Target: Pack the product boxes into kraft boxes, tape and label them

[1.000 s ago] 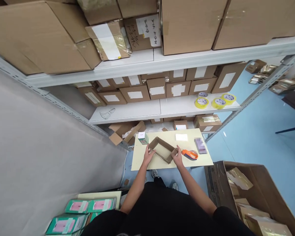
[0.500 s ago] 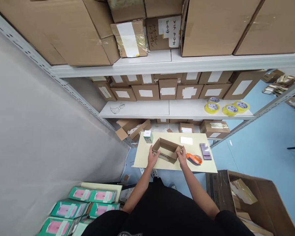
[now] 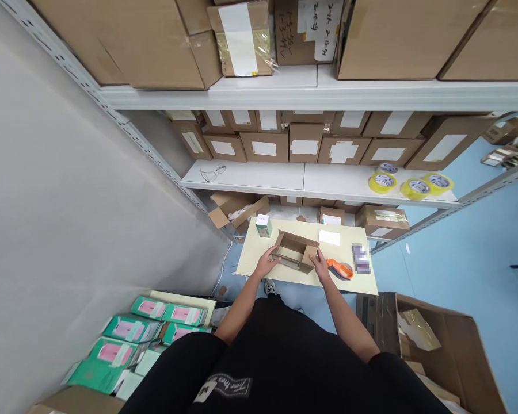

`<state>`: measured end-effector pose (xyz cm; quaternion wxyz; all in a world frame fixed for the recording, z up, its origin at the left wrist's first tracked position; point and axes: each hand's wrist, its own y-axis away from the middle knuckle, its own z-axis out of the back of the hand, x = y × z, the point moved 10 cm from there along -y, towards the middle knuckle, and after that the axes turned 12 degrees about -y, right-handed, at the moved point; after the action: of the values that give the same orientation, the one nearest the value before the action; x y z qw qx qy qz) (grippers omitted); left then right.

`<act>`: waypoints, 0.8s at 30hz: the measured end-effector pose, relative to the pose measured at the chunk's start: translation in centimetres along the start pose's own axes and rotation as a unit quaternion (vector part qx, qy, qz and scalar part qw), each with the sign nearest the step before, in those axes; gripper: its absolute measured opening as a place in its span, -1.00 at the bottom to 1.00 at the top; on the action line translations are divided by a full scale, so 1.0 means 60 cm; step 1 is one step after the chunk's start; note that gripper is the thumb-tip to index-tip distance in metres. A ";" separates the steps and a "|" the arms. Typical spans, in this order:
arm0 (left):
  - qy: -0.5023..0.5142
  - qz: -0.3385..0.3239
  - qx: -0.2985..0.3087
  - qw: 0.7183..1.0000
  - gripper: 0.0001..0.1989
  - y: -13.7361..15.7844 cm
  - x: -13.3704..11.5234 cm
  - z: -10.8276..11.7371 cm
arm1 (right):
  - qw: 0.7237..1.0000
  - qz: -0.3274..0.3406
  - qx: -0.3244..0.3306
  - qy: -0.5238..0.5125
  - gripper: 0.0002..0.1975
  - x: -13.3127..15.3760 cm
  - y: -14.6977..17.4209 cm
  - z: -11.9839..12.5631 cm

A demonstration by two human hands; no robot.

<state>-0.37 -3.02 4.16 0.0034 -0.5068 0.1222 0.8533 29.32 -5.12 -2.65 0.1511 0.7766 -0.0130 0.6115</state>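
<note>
Between my two hands is an open brown cardboard box, resting on or just above the cream tabletop. My left hand grips its left end, thumb on the near wall. At the right end, my right hand pinches the wall beside a raised flap. An orange tape dispenser lies just right of my right hand. A small green and white box stands at the table's back left. White paper lies behind the cardboard box, and a blurred purple item lies at the right.
Shelving behind the table carries cardboard boxes, glasses and several yellow tape rolls. A big open carton stands on the floor at right. Green and pink packages are stacked at lower left, beside the grey wall.
The view has shifted, showing more of my shirt and less of the top shelf. My right hand has moved slightly along the box's right end; both hands keep hold of it.
</note>
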 end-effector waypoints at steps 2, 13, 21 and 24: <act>-0.011 -0.011 -0.009 1.000 -0.34 -0.003 -0.001 -0.004 | 1.000 -0.025 0.005 -0.011 -0.09 -0.004 -0.002 0.002; -0.081 -0.036 -0.055 0.995 -0.63 -0.027 0.007 0.000 | 0.994 -0.028 -0.100 -0.024 -0.18 -0.019 0.019 0.024; -0.191 0.063 -0.113 0.973 -0.21 -0.045 0.004 0.001 | 0.999 -0.039 0.003 -0.028 -0.02 -0.026 0.044 0.006; -0.212 0.054 -0.080 0.973 -0.04 -0.065 -0.015 0.001 | 0.999 -0.026 -0.011 -0.031 -0.01 -0.026 0.035 0.009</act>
<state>0.50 0.86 4.16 -0.0574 -0.3059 0.0777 0.9472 28.99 -7.49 -3.77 0.1749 0.7937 -0.0042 0.5826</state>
